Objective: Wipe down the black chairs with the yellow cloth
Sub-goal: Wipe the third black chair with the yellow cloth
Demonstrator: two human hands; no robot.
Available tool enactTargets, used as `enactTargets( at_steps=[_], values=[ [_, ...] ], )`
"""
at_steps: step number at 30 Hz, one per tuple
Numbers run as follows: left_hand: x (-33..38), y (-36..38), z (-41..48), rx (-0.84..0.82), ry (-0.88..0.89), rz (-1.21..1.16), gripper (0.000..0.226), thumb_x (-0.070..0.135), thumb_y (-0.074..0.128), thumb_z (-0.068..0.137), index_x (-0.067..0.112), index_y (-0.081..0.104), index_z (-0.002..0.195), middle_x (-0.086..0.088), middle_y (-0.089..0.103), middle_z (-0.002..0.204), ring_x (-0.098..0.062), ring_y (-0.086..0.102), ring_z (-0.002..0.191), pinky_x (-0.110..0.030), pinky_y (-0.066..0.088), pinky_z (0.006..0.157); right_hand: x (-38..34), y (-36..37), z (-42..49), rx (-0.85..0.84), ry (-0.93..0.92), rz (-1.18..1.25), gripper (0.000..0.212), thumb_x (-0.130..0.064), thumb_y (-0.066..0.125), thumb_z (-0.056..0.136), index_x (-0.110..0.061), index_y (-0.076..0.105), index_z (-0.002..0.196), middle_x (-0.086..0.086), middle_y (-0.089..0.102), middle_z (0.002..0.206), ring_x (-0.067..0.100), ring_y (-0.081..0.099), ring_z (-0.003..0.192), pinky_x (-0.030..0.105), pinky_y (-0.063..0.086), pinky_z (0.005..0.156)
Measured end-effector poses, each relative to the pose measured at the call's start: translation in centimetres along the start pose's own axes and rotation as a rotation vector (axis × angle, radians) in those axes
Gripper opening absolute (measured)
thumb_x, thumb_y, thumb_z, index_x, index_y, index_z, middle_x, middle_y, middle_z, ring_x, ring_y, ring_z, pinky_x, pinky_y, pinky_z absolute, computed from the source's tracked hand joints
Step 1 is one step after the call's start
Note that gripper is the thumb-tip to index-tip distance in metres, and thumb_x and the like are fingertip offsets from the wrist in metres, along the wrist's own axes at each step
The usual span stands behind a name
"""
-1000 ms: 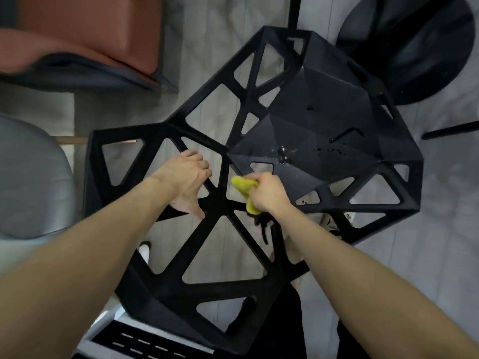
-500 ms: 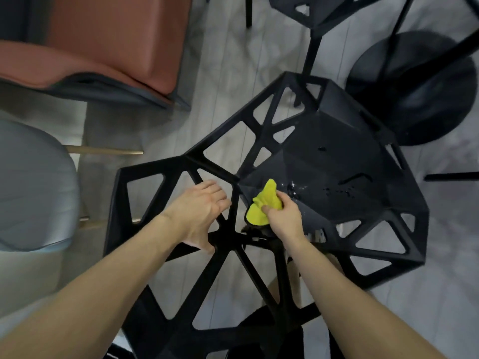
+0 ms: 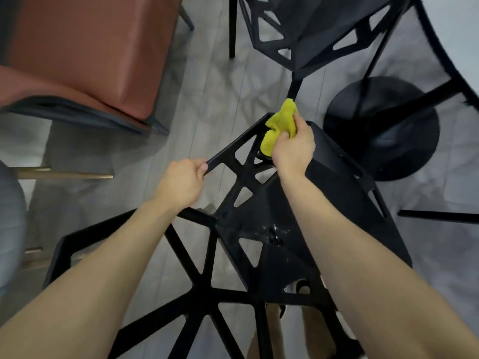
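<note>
At centre frame, seen from above, a black chair (image 3: pixel 337 203) with an open frame of triangular cut-outs stands on a pale grey floor (image 3: pixel 220 86). Left hand (image 3: pixel 181 185): fingers curled round a slanting bar on the left edge of the chair's frame, thumb lying along the bar. Right hand (image 3: pixel 293 149): clamped on a bunched yellow cloth (image 3: pixel 278 125), which it presses against the far corner of the seat, where the slanting bar ends. Part of the cloth sticks up past the fingers and beyond the corner. Both forearms reach forward over the chair's back and seat. Small pale specks or droplets (image 3: pixel 274 234) show on the dark seat between the two forearms.

Beyond the cloth, a second black chair (image 3: pixel 311 29) of the same pattern stands at the top of the view, apart from the first. To its right, a round black base (image 3: pixel 381 130) rests on the floor, and the curved edge of a white desk (image 3: pixel 456 35) fills the upper right corner. An orange-brown cushioned seat (image 3: pixel 90 47) occupies the upper left; a grey rounded seat (image 3: pixel 10 229) is cut off by the left edge.
</note>
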State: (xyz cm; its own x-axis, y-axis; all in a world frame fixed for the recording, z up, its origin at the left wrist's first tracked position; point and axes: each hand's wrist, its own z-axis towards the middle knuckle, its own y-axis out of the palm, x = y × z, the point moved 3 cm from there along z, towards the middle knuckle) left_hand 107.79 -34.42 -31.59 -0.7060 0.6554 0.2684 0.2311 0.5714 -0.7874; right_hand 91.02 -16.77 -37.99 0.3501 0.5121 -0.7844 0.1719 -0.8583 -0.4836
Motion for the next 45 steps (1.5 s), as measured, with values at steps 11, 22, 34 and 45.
enactTargets(
  at_steps=[11, 22, 34, 45],
  values=[
    [-2.0, 1.6, 0.9, 0.015, -0.158, -0.417, 0.036, 0.024, 0.043, 0.116, 0.033, 0.077, 0.116, 0.022, 0.08, 0.109, 0.0, 0.075, 0.105, -0.039, 0.056, 0.098, 1.4, 0.2, -0.4, -0.073, -0.114, -0.079, 0.045, -0.004, 0.057, 0.093, -0.014, 0.069, 0.135, 0.012, 0.064, 0.126, 0.028, 0.063, 0.118, 0.03, 0.046, 0.104],
    [-2.1, 1.8, 0.9, 0.011, -0.206, -0.36, 0.036, 0.03, 0.041, 0.115, 0.042, 0.075, 0.112, 0.029, 0.078, 0.105, 0.0, 0.076, 0.099, -0.049, 0.061, 0.096, -0.8, 4.9, -6.7, -0.423, -0.304, -0.06, 0.062, 0.0, 0.063, 0.089, -0.024, 0.062, 0.147, 0.003, 0.043, 0.13, 0.018, 0.049, 0.123, 0.024, 0.04, 0.111],
    [-2.6, 2.0, 0.9, 0.024, -0.193, -0.354, 0.037, 0.034, 0.04, 0.116, 0.05, 0.072, 0.112, 0.028, 0.078, 0.104, -0.002, 0.078, 0.09, -0.053, 0.064, 0.09, -1.0, 4.8, -5.6, -0.315, -0.25, -0.096, 0.07, -0.001, 0.062, 0.088, -0.029, 0.055, 0.152, -0.001, 0.038, 0.136, 0.019, 0.046, 0.13, 0.03, 0.045, 0.109],
    [-2.7, 2.0, 0.9, 0.001, -0.208, -0.28, 0.037, 0.039, 0.035, 0.115, 0.053, 0.069, 0.115, 0.025, 0.079, 0.102, -0.005, 0.077, 0.092, -0.051, 0.062, 0.091, -1.6, -4.3, 7.1, 0.152, -0.228, -0.179, 0.064, -0.002, 0.053, 0.087, -0.029, 0.062, 0.145, 0.003, 0.052, 0.142, 0.017, 0.047, 0.123, 0.009, 0.033, 0.101]
  ],
)
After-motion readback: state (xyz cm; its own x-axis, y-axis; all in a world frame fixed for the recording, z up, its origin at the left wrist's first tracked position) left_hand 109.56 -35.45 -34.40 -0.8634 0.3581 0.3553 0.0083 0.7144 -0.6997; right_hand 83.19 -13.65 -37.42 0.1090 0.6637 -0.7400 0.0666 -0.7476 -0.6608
